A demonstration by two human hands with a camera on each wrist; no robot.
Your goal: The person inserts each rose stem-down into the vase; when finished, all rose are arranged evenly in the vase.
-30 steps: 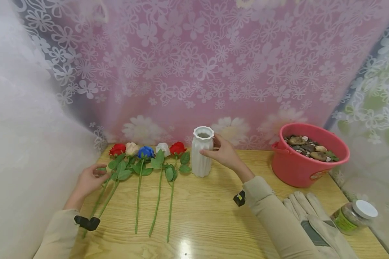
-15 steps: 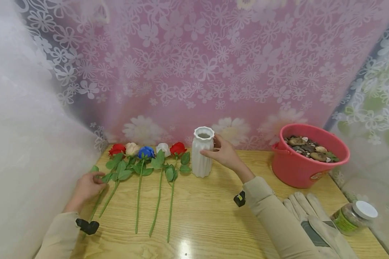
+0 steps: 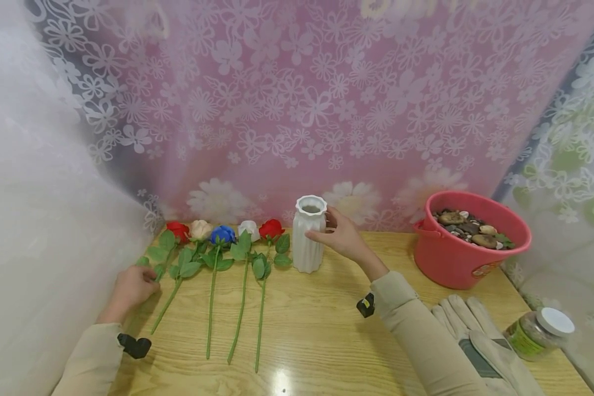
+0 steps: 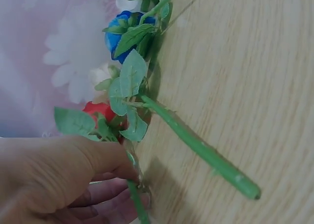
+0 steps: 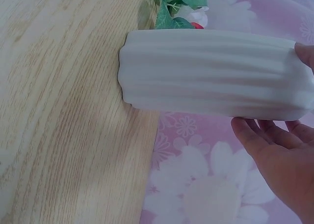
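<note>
Fingers of the left hand (image 3: 132,286) pinched the leftmost red rose (image 3: 179,231) by its stem, frame left; the right hand (image 3: 341,236) gripped the upright white vase (image 3: 308,242), mid-frame.

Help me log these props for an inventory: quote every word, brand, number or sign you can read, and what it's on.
No text is readable.
Label on the jar: too small.
Sticker on the bucket: too blurred.
Pale lettering on the backdrop: cut off above.
</note>
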